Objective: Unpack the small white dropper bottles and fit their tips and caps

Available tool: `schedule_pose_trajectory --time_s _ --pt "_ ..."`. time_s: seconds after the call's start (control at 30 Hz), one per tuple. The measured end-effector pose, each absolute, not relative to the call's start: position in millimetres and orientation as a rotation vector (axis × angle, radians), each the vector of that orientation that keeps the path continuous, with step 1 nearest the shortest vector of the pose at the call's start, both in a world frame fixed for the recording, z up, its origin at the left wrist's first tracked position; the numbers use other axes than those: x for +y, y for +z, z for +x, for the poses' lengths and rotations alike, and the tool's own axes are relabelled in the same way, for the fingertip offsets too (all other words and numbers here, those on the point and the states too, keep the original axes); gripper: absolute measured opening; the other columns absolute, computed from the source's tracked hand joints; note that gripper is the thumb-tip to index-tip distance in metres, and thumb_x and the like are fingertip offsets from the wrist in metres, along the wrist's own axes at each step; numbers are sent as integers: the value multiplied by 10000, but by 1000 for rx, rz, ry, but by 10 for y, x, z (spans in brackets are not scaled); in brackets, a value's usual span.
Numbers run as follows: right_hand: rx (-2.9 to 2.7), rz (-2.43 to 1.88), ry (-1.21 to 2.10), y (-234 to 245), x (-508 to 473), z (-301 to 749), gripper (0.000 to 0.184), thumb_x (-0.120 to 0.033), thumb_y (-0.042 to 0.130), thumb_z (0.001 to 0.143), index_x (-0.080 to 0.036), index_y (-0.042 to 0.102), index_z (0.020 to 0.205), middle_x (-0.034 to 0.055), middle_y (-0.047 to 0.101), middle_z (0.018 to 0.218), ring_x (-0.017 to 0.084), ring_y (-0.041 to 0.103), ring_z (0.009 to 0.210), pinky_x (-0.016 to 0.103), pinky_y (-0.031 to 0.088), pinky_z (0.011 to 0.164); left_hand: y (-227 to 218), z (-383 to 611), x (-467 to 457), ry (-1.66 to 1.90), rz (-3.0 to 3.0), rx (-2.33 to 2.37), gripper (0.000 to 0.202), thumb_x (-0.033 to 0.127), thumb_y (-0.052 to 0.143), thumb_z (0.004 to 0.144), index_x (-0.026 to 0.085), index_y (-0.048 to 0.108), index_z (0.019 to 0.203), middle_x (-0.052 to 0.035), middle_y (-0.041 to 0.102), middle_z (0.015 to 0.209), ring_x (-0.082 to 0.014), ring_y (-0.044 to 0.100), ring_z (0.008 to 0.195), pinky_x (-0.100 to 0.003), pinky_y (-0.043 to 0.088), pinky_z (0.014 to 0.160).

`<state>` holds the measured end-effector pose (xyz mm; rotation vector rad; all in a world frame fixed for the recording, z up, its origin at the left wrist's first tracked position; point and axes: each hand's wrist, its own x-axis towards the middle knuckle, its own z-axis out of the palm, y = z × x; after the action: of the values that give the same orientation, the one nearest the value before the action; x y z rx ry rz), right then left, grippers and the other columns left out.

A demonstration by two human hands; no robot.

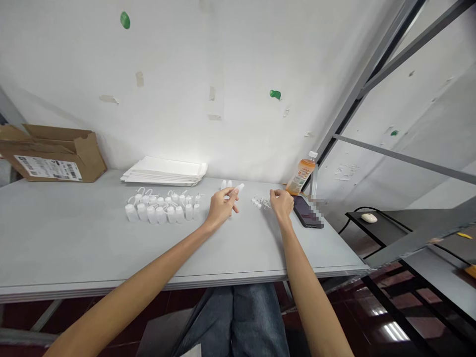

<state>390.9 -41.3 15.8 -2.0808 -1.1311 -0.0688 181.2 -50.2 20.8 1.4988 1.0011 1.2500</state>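
My left hand (222,207) grips a small white plastic bottle (240,188), its narrow tip tilted up to the right. Just behind that hand stand two more white bottles (226,184). A group of several white bottles (161,215), arranged in rows and many with looped white straps on top, stands to its left. My right hand (281,202) is closed with fingertips pinched, beside a small pile of white caps with thin straps (261,203). What those fingertips hold, if anything, is too small to make out.
Both forearms reach over a grey table (74,238). At the back lie a stack of white sheets (163,171) and an open cardboard box (55,153). By my right hand are a phone (307,212) and an orange drink bottle (300,174). A metal frame (357,94) rises at right.
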Motion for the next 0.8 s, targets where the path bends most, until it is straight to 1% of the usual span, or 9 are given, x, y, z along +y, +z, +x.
schedule_pose_trajectory --time_s 0.07,0.1,0.2,0.3,0.43,0.57,0.67,0.73,0.8 --pt "-1148 -1920 -34 175 -414 3862 326 -386 535 876 -155 764 847 129 743 861 254 678 760 320 461 696 209 1811 -501 1238 1506 1008 361 481 557 886 159 680 996 -45 647 887 -79 618 475 -162 380 361" --pt "-1184 -1806 42 187 -418 3823 362 -431 531 877 -149 753 837 118 741 847 224 662 674 305 457 650 207 1811 -500 1233 1515 1015 354 467 553 890 157 676 1010 -48 653 891 -80 618 477 -162 380 360" --pt "-1345 -1448 406 234 -446 3647 459 -564 545 845 -142 725 834 95 731 868 135 566 474 269 410 506 189 1814 -490 1198 1550 1054 321 393 549 898 155 659 1083 -58 677 924 -83 624 488 -165 397 367" --pt "-1484 -1255 682 280 -486 3455 443 -572 624 794 -150 724 886 76 718 882 103 536 468 255 406 493 150 1818 -459 1152 1602 1100 328 329 557 894 163 637 1165 -66 692 992 -85 637 504 -167 420 380" --pt "-1549 -1189 807 296 -504 3317 405 -542 677 762 -160 725 887 57 707 849 103 551 522 249 420 510 88 1823 -405 1132 1659 1140 338 347 553 909 194 635 1200 -71 691 1077 -69 628 484 -165 427 385" --pt "-1485 -1224 792 293 -433 3319 382 -519 689 740 -158 704 861 61 707 900 112 595 546 238 412 490 83 1826 -405 1110 1637 1144 403 331 560 910 223 579 1297 -89 664 1198 -84 664 536 -166 437 390" --pt "-1423 -1345 607 317 -297 3356 336 -488 658 761 -161 683 835 57 716 928 106 599 493 256 449 529 110 1805 -418 1043 1591 1186 517 311 565 899 231 475 1402 -104 629 1280 -92 674 547 -179 445 383" --pt "-1427 -1477 444 332 -173 3367 289 -455 619 797 -173 680 818 39 726 912 101 597 471 268 469 589 117 1778 -405 977 1591 1261 515 288 563 890 212 478 1392 -98 642 1263 -81 651 502 -189 446 385" --pt "-1469 -1622 330 328 -43 3352 256 -421 580 831 -189 688 817 20 737 908 98 602 472 278 472 659 108 1747 -368 920 1621 1361 425 276 556 885 193 557 1302 -73 685 1183 -70 621 461 -194 437 396"
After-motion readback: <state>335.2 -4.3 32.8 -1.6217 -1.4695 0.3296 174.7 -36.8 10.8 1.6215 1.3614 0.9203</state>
